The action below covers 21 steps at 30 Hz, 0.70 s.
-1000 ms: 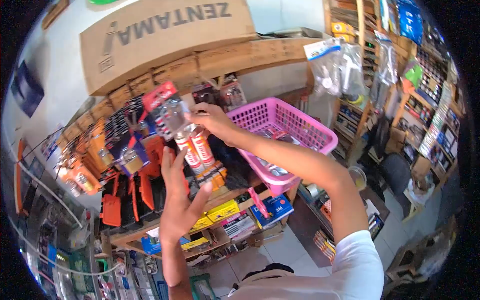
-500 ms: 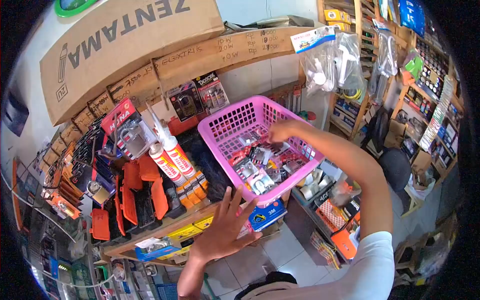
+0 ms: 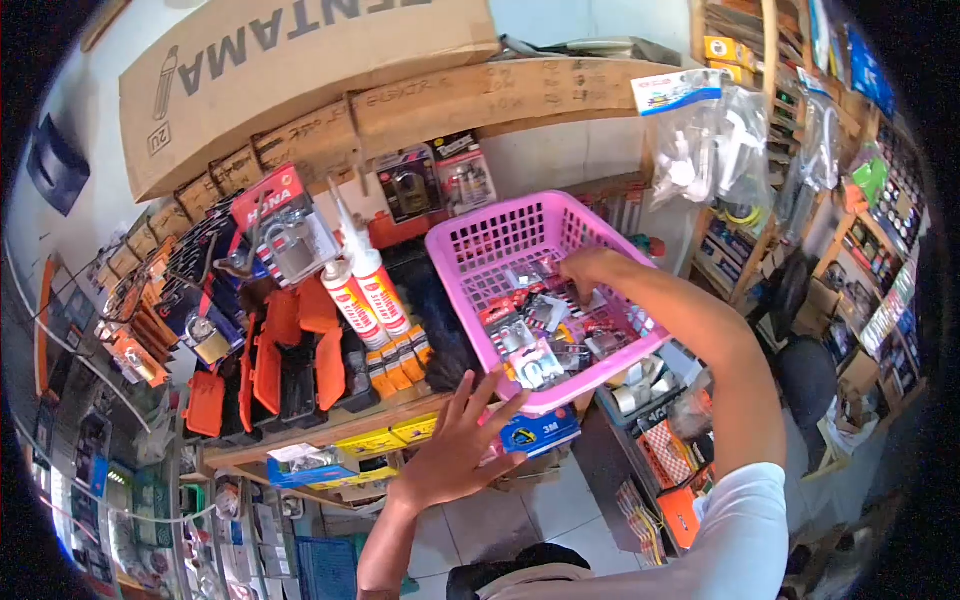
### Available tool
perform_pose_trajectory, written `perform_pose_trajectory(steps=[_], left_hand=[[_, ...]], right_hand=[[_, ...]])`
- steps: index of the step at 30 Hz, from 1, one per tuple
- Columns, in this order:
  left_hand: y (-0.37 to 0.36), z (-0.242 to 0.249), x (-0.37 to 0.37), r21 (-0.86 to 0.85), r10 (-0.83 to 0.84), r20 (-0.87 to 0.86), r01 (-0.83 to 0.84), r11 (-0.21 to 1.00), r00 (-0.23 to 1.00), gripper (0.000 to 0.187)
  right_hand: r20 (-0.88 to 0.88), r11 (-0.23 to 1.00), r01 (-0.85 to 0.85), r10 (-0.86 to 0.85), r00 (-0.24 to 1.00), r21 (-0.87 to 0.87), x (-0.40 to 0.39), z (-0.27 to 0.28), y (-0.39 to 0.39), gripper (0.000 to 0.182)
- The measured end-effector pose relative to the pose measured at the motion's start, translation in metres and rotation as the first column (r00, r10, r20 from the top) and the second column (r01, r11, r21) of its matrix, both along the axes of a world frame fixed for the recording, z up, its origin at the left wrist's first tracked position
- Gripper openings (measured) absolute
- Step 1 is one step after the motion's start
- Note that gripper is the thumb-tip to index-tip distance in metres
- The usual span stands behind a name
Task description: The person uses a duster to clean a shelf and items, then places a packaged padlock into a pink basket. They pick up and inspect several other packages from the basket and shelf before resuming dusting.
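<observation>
A pink plastic basket [image 3: 455, 262] with slotted sides holds several small blister-packed padlocks and hardware packs [image 3: 540, 362]. My right hand [image 3: 592, 268] reaches over its right side, fingers bent down and closed among the packs near the back; what they grip I cannot make out. My left hand [image 3: 455, 450] is open with fingers spread, its fingertips right at the basket's front left corner and holding nothing. Just beyond that hand sits a blue 3M box [image 3: 545, 432], below the basket's front edge.
Left of the basket stand two silicone sealant tubes [image 3: 372, 290], orange-lidded cases [image 3: 268, 365] and a carded HONA padlock [image 3: 290, 245]. A wooden beam [image 3: 440, 105] with handwritten prices runs behind. Bagged white fittings [image 3: 700, 150] hang at right, above crowded shelves. The floor is tiled.
The view has shifted, so the basket and shelf goods appear further right. My right hand stays low among the packs, and my left hand stays spread by the basket's front corner.
</observation>
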<state>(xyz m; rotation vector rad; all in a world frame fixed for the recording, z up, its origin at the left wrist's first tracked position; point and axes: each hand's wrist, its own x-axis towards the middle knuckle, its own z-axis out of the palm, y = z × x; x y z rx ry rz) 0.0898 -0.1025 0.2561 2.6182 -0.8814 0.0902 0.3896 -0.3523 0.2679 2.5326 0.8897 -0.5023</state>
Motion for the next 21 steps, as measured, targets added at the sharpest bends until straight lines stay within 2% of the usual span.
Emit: perform_pose_trajectory(steps=[1, 4, 6, 10, 13, 15, 16, 18, 19, 20, 21], left_hand=[[-0.001, 0.002, 0.000, -0.004, 0.013, -0.016, -0.013, 1.000, 1.000, 0.067], [-0.002, 0.000, -0.002, -0.026, 0.034, -0.039, -0.035, 0.999, 0.999, 0.067], [-0.003, -0.001, -0.003, -0.023, 0.047, -0.027, -0.047, 0.999, 0.999, 0.078], [-0.010, 0.002, -0.003, -0.036, 0.059, -0.019, -0.060, 0.998, 0.998, 0.075], [-0.015, 0.007, 0.001, -0.085, 0.097, 0.065, -0.092, 0.992, 0.993, 0.073], [-0.017, 0.010, 0.013, -0.246, 0.157, 0.136, -0.120, 0.962, 0.978, 0.069], [-0.018, 0.010, 0.021, -0.246, 0.152, 0.139, -0.115, 0.963, 0.978, 0.069], [-0.018, 0.013, 0.039, -0.409, 0.152, 0.169, -0.071, 0.910, 0.974, 0.062], [-0.023, 0.027, 0.041, -0.456, 0.183, 0.063, -0.134, 0.880, 0.981, 0.059], [-0.025, 0.029, 0.047, -0.455, 0.173, 0.066, -0.125, 0.882, 0.983, 0.059], [-0.026, 0.030, 0.055, -0.626, 0.114, -0.064, -0.128, 0.769, 0.991, 0.061]], right_hand=[[0.059, 0.997, -0.046, 0.042, 0.997, 0.068, 0.008, -0.009, -0.007, 0.055], [0.045, 0.999, -0.044, 0.043, 0.998, 0.025, 0.009, -0.011, -0.006, 0.055], [0.038, 0.998, -0.052, 0.050, 0.998, 0.041, 0.003, -0.004, -0.007, 0.055], [0.081, 0.990, -0.044, 0.034, 0.996, 0.132, -0.012, 0.011, -0.014, 0.052], [0.129, 0.979, -0.049, 0.024, 0.991, 0.199, -0.024, 0.026, -0.026, 0.055], [0.195, 0.928, -0.122, 0.055, 0.979, 0.352, -0.029, 0.037, -0.033, 0.053], [0.198, 0.928, -0.119, 0.051, 0.979, 0.353, -0.036, 0.046, -0.034, 0.053], [0.247, 0.858, -0.088, -0.046, 0.968, 0.506, -0.050, 0.068, -0.033, 0.053], [0.183, 0.821, -0.073, -0.038, 0.982, 0.566, -0.060, 0.083, -0.033, 0.055], [0.185, 0.821, -0.067, -0.048, 0.981, 0.568, -0.071, 0.095, -0.032, 0.055], [0.241, 0.784, -0.155, 0.008, 0.971, 0.601, -0.083, 0.107, -0.029, 0.057]])
